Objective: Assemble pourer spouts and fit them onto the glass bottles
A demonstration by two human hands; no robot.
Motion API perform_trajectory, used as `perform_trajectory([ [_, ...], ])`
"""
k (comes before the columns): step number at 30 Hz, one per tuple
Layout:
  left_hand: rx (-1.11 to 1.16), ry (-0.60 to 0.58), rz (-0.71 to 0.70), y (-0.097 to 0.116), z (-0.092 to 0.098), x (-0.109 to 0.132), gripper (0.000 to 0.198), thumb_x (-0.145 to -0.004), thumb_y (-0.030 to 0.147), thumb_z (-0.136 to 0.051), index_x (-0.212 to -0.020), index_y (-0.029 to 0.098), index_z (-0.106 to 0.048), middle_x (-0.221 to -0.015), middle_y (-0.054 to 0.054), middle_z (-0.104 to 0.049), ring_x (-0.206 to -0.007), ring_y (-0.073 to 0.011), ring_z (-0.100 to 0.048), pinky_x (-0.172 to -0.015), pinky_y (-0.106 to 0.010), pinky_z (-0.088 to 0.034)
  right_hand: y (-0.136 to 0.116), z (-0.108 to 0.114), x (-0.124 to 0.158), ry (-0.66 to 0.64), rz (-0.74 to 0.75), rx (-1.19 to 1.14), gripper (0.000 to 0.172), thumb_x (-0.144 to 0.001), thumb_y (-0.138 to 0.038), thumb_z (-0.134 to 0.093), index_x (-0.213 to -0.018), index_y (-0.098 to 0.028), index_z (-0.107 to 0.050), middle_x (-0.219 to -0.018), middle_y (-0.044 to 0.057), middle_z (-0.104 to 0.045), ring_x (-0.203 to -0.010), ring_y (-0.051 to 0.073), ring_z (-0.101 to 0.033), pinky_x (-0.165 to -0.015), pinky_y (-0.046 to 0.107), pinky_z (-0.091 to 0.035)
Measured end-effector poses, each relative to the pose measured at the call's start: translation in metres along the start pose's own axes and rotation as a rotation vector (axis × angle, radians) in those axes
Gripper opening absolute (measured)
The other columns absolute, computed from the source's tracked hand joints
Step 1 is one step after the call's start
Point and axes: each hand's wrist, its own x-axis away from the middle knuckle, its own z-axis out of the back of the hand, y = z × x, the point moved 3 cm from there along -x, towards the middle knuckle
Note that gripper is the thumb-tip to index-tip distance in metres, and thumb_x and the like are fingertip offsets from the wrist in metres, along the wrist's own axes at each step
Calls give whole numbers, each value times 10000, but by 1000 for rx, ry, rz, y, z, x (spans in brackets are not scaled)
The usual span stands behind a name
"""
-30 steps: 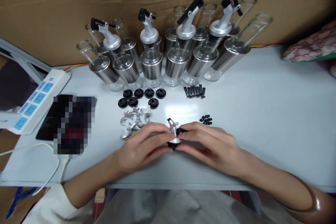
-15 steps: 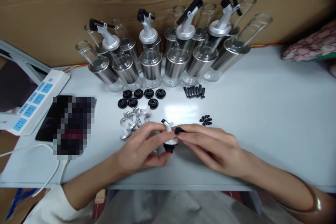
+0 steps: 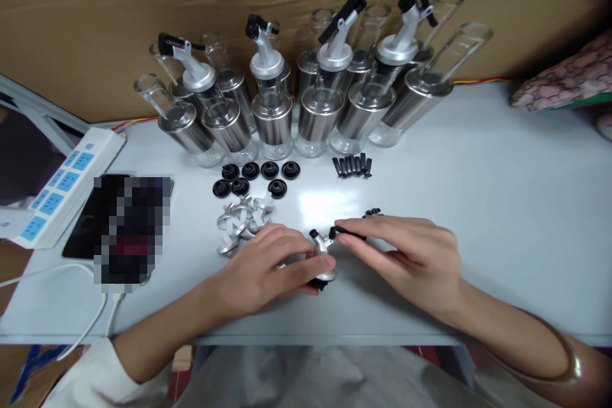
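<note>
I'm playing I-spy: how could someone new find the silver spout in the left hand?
Start at the bottles on the grey table, then come forward to the left hand. It holds the silver spout, black tip up. The four spouts behind sit on bottles; this one's held.

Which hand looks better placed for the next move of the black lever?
Probably the right hand: it pinches the black lever beside the silver spout, while the left hand is occupied holding that spout.

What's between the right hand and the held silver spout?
Head view: a black lever, pinched by the right hand, its end beside the silver spout.
</note>
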Motion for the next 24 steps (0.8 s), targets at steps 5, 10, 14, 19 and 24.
perform_trajectory([
  [5, 32, -52, 90, 1, -1, -1, 143, -930, 252, -505, -1062, 207, -536, -896, -2, -643, -849, -132, -602, -804, -250, -451, 5, -1, 2, -17, -24, -55, 295, -875, -69, -526, -1122, -193, -628, -734, 11, -663, -608, 111, -626, -547, 225, -509],
  [10, 37, -32, 71, 2, 0, -2, 150, -942, 242, -479, -1072, 236, -556, -914, 5, -662, -867, -132, -609, -809, -260, -443, 4, -4, 2, -26, -35, -46, 306, -860, -87, -586, -1121, -241, -631, -893, 5, -747, -726, 128, -708, -664, 221, -585],
  [14, 88, -43, 192, 1, -2, -3, 129, -929, 300, -494, -994, 222, -575, -851, 12, -664, -807, -128, -627, -748, -242, -465, 0, -3, 1, 10, -10, 4, 209, -834, -131, -642, -1003, -252, -670, -867, -10, -758, -666, 149, -722, -622, 233, -612],
  [19, -10, 5, 80, 0, -3, 1, 166, -931, 272, -500, -1084, 223, -541, -908, -9, -643, -865, -147, -612, -800, -277, -469, -1, -1, 2, 13, 29, -29, 192, -811, -94, -660, -962, -213, -655, -855, 4, -759, -681, 141, -722, -625, 209, -607],
  [24, -53, 31, 3, -2, -1, 2, 205, -929, 253, -506, -1126, 194, -513, -920, -24, -617, -878, -145, -600, -776, -271, -482, -2, -1, 1, -46, 52, -30, 151, -837, -90, -618, -935, -202, -642, -869, 15, -758, -726, 145, -725, -650, 211, -605],
])
